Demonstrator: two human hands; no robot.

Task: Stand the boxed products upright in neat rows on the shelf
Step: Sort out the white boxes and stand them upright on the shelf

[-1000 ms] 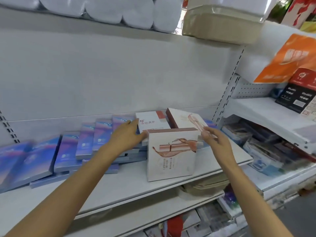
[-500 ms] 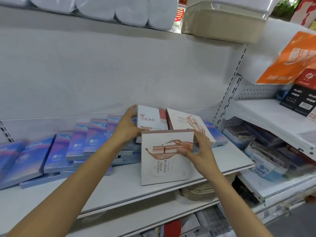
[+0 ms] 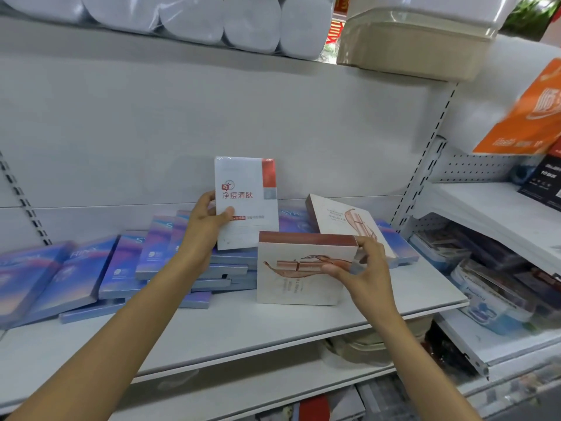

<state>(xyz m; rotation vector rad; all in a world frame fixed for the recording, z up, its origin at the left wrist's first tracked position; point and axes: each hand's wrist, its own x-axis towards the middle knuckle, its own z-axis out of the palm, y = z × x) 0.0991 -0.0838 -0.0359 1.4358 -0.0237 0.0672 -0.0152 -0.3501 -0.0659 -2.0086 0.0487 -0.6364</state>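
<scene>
My left hand (image 3: 206,226) grips a white box with red lettering (image 3: 246,202) by its left edge and holds it upright above the stacked blue boxes (image 3: 121,268). A white box with a rose-gold print (image 3: 299,268) stands upright near the middle of the white shelf (image 3: 243,326). My right hand (image 3: 361,268) pinches that box at its upper right corner, thumb on the front face. A second rose-gold box (image 3: 343,217) leans flat behind it, on more blue boxes.
Several blue-purple boxes lie flat and overlapping across the shelf's left half. White wrapped rolls (image 3: 212,19) and a beige container (image 3: 416,47) sit on the shelf above. A neighbouring shelf unit at the right carries packaged goods (image 3: 491,284) and an orange sign (image 3: 528,117).
My left hand has lifted the white red-lettered box from lying on the blue stack to upright. The right hand has stayed on the standing rose-gold box, now holding its upper right corner.
</scene>
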